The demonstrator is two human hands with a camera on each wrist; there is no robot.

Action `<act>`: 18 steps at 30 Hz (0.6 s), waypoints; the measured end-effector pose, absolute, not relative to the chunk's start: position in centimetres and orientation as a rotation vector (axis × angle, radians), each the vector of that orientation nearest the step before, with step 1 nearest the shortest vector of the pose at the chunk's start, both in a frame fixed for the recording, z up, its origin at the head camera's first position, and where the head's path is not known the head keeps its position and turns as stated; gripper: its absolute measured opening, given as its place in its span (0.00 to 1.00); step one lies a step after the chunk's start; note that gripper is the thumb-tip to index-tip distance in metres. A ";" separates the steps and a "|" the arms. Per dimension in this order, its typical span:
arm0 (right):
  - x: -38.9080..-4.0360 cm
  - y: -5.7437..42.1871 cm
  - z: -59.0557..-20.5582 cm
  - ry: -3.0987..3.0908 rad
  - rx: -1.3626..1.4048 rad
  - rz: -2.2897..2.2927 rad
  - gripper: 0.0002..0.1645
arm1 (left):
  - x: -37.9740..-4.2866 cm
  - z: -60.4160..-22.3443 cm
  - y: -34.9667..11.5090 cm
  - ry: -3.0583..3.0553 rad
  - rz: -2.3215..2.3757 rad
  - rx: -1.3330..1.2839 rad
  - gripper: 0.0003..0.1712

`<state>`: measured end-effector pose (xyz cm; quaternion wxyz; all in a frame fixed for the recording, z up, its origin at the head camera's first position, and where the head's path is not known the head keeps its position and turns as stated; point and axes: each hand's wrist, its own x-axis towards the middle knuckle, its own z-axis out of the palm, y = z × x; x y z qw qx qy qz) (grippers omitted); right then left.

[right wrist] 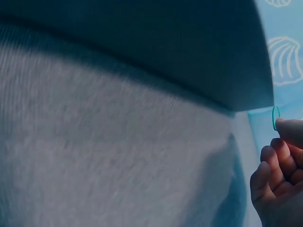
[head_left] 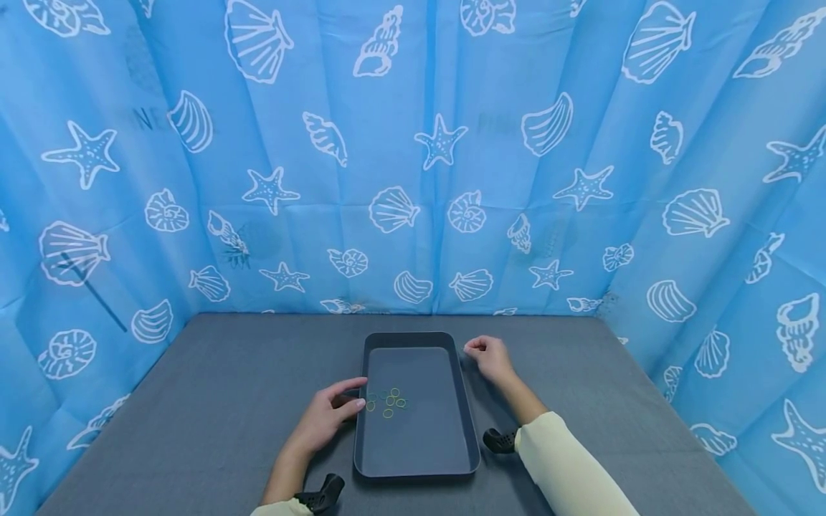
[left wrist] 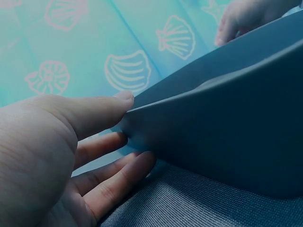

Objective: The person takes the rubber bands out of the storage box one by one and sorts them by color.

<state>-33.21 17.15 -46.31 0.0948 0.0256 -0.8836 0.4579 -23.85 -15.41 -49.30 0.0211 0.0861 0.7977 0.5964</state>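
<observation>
A dark rectangular tray (head_left: 419, 459) lies on the table. Several small yellow and green rubber bands (head_left: 390, 400) lie in its left part. My left hand (head_left: 325, 416) is at the tray's left side. In the left wrist view, its thumb (left wrist: 102, 112) lies at the tray's rim (left wrist: 189, 97), with the other fingers, loosely extended, close to the outer wall below. My right hand (head_left: 492, 358) is just beyond the tray's right edge, near the far corner. In the right wrist view, its fingertips pinch a thin green rubber band (right wrist: 275, 118); the head view barely shows that band.
A grey cloth covers the table (head_left: 258, 373). Blue curtains (head_left: 413, 179) with white shell and starfish prints hang behind the table and along its sides. Black wrist straps (head_left: 320, 494) are on both arms.
</observation>
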 end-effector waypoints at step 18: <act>-32.9 18.8 -47.5 -2.753 -0.026 1.241 0.06 | -23.7 -49.1 -15.4 2.497 1.832 0.272 0.23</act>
